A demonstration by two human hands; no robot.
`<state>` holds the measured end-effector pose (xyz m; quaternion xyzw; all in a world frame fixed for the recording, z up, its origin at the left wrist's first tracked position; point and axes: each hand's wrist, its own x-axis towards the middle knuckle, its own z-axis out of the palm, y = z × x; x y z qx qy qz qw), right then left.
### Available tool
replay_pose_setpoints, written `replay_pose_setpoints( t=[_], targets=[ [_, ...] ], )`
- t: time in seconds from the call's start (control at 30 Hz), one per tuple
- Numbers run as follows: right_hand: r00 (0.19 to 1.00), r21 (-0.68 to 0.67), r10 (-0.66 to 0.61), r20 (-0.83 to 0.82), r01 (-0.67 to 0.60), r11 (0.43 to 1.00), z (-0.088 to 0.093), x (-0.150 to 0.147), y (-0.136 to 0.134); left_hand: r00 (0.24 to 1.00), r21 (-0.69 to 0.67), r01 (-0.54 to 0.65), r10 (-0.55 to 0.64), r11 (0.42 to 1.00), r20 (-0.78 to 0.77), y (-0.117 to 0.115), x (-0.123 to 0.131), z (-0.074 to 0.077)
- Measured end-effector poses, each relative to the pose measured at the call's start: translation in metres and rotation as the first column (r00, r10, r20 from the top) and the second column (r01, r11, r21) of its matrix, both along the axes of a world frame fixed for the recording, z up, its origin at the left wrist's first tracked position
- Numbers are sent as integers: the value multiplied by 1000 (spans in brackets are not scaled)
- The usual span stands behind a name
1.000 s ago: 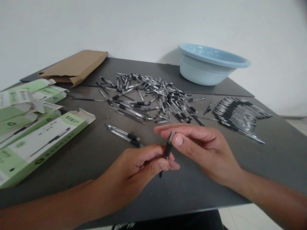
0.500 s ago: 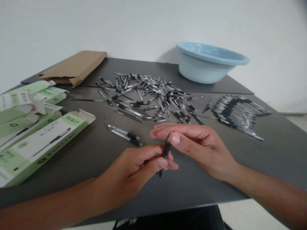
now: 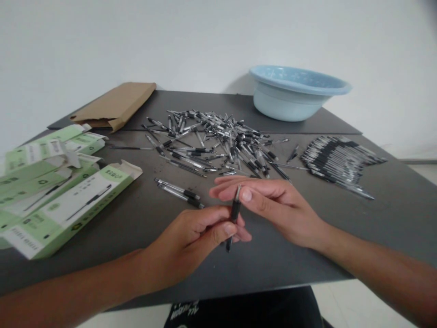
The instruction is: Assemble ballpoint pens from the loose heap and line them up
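Near the front of the dark table, my left hand (image 3: 201,234) pinches a pen (image 3: 235,210) with a black grip between thumb and fingers. The pen stands nearly upright, its metallic tip upward. My right hand (image 3: 280,205) is closed on that tip, thumb against it and the fingers stretched out behind. Just beyond my left hand lie two clear pens (image 3: 177,191) with black grips, side by side. Farther back spreads a loose heap of pen parts and pens (image 3: 221,141). At the right, many pens lie in a neat row (image 3: 336,159).
Green and white pen boxes (image 3: 78,205) are piled at the left, their flaps open. Behind them lies a brown paper envelope (image 3: 118,102). A light blue basin (image 3: 290,102) stands at the back right, against the wall. The table's front edge is close to my body.
The view has shifted a little, so the table's contents sit slightly lower and the left-hand boxes farther right. Both hands keep their hold on the pen, which looks slightly more upright.
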<state>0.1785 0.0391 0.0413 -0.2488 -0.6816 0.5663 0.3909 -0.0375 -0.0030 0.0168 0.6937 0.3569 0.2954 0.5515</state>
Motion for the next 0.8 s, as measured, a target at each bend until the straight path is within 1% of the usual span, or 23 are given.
replay_pose_setpoints(
  t=[0.07,0.13,0.23,0.3,0.37,0.5,0.6,0.8],
  targets=[
    [1000,6,-18,-6,18,1000,1,1,1,1000,11,3,-2,1000,-8,0,1,1],
    [999,-26,-31,-10,30,999,-1,1,1,1000,9,1,-1,1000,-21,1,1,1],
    [997,-61,-81,-5,80,995,-5,2,2,999,13,-1,1,1000,-34,2,3,1],
    [995,-60,-99,-28,97,993,-8,3,3,999,27,-2,3,1000,-40,2,4,2],
    [995,-72,-83,-54,79,994,-10,4,3,999,21,-2,3,1000,-42,1,6,4],
    [999,-131,17,-49,-23,991,-12,8,3,1000,-35,-6,6,999,10,-3,10,10],
    [998,-106,38,-43,-42,994,-12,12,4,998,-61,-3,7,998,59,-6,11,11],
    [998,8,-40,-41,40,999,-8,13,8,998,-73,2,3,997,66,-5,10,5]
  ],
)
